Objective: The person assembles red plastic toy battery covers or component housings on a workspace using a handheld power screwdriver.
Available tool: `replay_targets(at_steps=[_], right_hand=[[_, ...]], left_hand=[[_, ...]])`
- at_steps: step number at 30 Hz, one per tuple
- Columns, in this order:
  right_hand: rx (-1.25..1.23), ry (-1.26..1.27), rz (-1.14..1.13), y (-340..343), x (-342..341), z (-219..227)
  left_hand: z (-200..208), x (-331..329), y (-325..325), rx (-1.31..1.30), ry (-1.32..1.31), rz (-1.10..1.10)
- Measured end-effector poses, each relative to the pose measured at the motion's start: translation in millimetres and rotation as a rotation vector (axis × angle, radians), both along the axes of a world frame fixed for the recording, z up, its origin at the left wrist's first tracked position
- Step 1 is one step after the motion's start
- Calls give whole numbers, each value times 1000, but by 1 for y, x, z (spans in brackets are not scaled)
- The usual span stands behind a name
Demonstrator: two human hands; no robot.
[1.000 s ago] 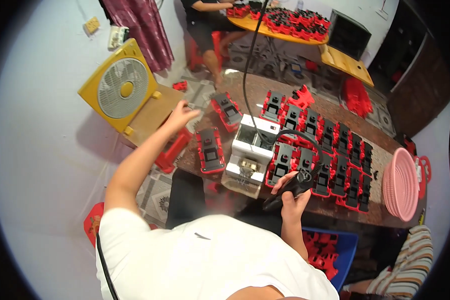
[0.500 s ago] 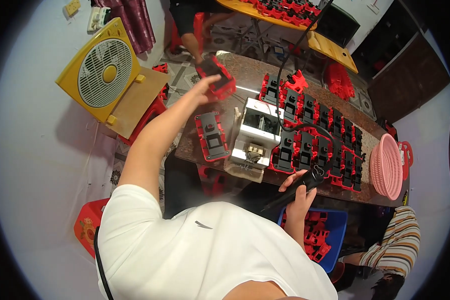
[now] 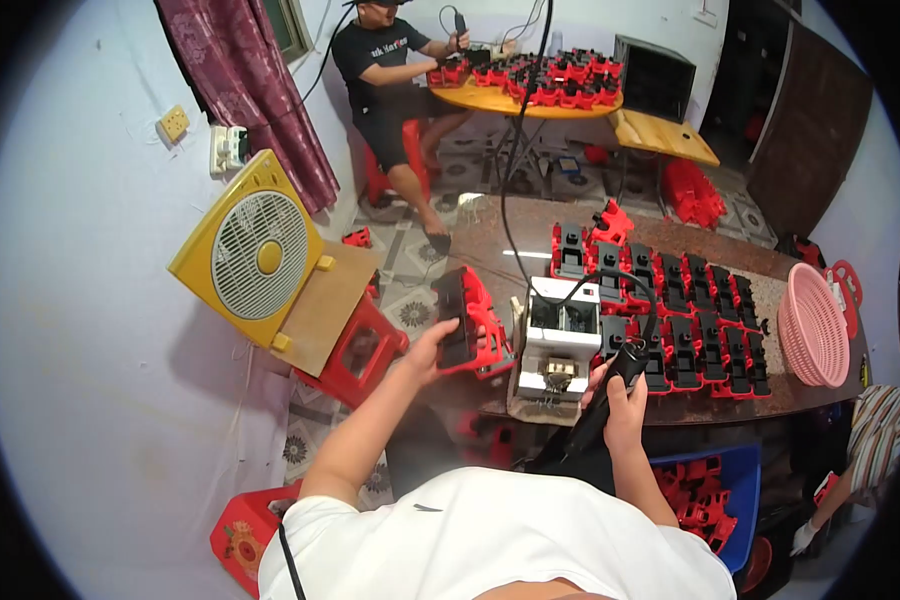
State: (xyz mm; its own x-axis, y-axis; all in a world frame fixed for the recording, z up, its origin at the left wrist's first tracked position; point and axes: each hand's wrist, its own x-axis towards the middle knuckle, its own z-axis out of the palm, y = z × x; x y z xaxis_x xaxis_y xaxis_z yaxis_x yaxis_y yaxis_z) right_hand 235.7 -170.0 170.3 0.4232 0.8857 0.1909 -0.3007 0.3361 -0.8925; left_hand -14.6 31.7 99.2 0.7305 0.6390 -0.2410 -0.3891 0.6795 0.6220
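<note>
My left hand (image 3: 430, 352) is closed on a red plastic housing with a black face (image 3: 457, 320), tilted over the table's near left edge. More red plastic shows just to its right; I cannot tell whether that is a second housing beneath. My right hand (image 3: 625, 402) grips a black corded electric screwdriver (image 3: 604, 400), held slantwise at the table's front edge. Between my hands stands a white box-shaped machine with an open top (image 3: 562, 345). To its right, rows of similar red-and-black housings (image 3: 682, 338) lie on the brown stone-topped table (image 3: 490, 225).
A pink basket (image 3: 815, 325) stands at the table's right end. A yellow fan (image 3: 260, 250) sits on a board to the left. Below the table is a blue bin (image 3: 745, 500) of red parts. One person (image 3: 390, 70) works at the far table; another (image 3: 875, 440) is at lower right.
My left hand has drawn the housing back toward me and tilted it. The view has shifted upward, showing more of the far person. My right hand still holds the screwdriver.
</note>
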Motion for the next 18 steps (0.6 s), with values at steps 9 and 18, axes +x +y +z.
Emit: replay_targets(at_steps=[9,18], right_hand=[[96,-196,-117,-29,11,11],[-125,-34,-203,-34,49,-12]], left_hand=[[26,53,122,117,-4,101],[-47,10,-22,429,434,552]])
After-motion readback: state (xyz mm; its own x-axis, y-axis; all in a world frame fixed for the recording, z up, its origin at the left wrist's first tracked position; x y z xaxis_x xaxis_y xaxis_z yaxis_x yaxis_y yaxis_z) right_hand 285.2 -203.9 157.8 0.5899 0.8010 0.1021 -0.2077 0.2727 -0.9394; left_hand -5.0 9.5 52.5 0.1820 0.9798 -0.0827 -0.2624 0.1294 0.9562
